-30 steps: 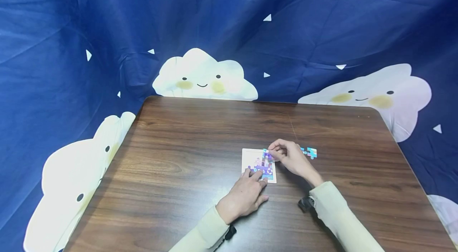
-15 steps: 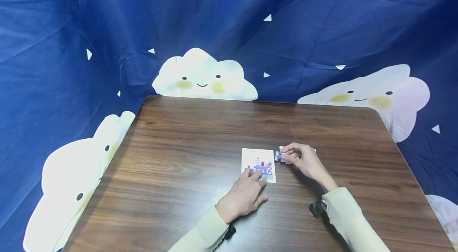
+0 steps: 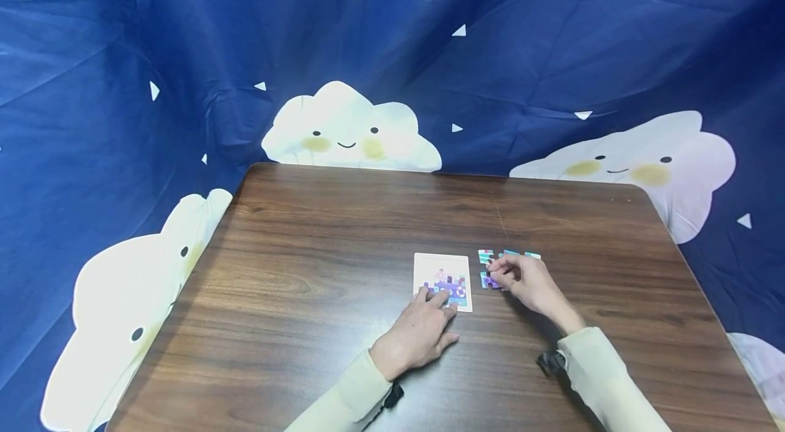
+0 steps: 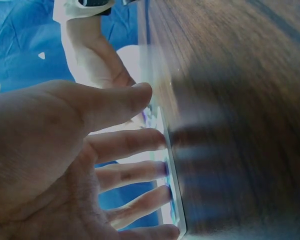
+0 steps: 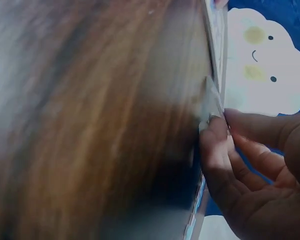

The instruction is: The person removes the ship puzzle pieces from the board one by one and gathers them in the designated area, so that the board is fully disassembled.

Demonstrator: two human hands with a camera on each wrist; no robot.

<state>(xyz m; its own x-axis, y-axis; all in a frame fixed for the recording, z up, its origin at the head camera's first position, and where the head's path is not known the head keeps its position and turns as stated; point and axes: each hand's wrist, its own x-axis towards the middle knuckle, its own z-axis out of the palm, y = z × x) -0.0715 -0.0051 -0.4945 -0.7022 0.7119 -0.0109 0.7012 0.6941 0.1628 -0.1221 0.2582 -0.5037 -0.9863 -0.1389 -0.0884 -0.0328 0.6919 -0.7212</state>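
The left hand [image 3: 417,333] lies on the lower part of a small white puzzle board [image 3: 426,267], which has a purple and pink picture. Its fingers [image 4: 135,172] are fairly straight, their tips touching the board's face in the left wrist view. To the right of the board, the right hand [image 3: 530,285] pinches a purple and light-blue jigsaw puzzle piece [image 3: 487,281] between thumb and fingers. That piece [image 5: 215,97] appears edge-on and tilted at the fingertips in the right wrist view. Other jigsaw pieces [image 3: 485,255] lie just beyond the right hand, partly covered by it.
A dark wood-grain table [image 3: 319,241] carries everything. Behind it hangs a blue curtain [image 3: 490,64] printed with white clouds and triangles. Dark wrist devices [image 3: 394,396] sit at both light sleeves.
The right hand has lifted the purple piece off the board's upper right and carried it rightward to the loose pieces. The left hand has stayed in place on the board.
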